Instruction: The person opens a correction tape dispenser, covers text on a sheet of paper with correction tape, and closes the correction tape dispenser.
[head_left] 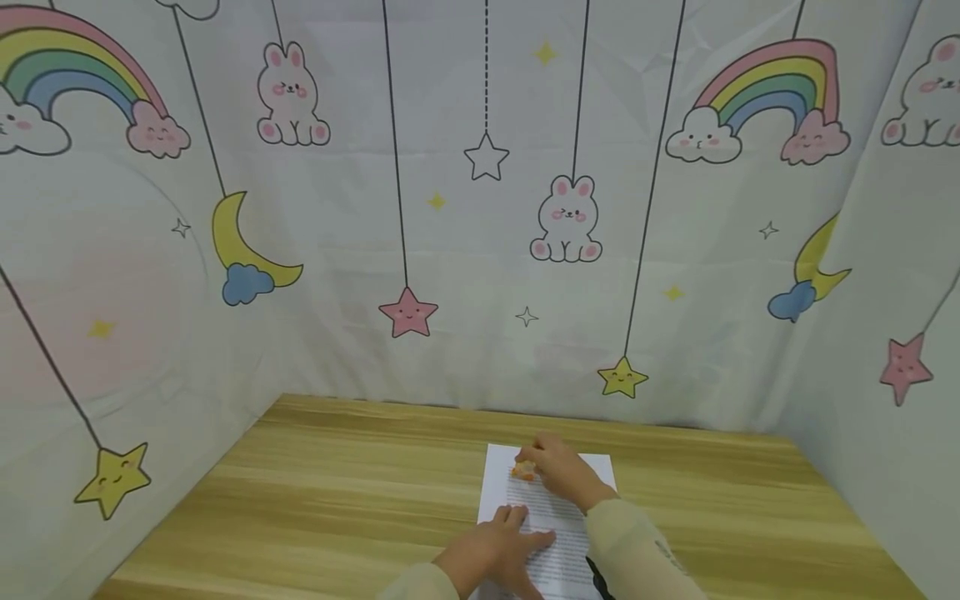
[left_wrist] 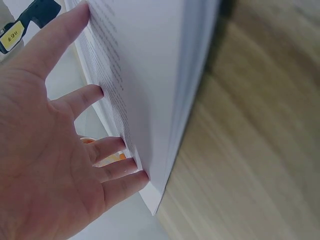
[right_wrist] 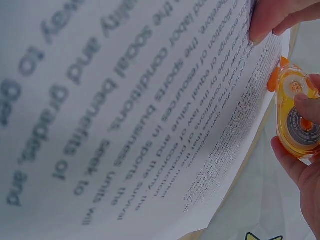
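Note:
Printed paper (head_left: 555, 533), a stack of several sheets by its edge in the left wrist view, lies on the wooden table. My left hand (head_left: 498, 550) is spread over its lower left part, and the fingertips (left_wrist: 102, 92) touch the page. A clear orange correction tape dispenser (right_wrist: 295, 112) is gripped between the thumb and fingers of my right hand (right_wrist: 307, 145). Its orange tip (right_wrist: 284, 62) is at the page surface near the top of the sheet; whether it touches cannot be told. In the head view my right hand (head_left: 562, 471) partly covers the dispenser (head_left: 523, 469).
The wooden table (head_left: 337, 483) extends around the paper. Behind and at both sides hangs a white cloth (head_left: 480, 250) printed with rabbits, stars, moons and rainbows. A black strap with a yellow label (left_wrist: 12, 36) shows at the left wrist view's upper left.

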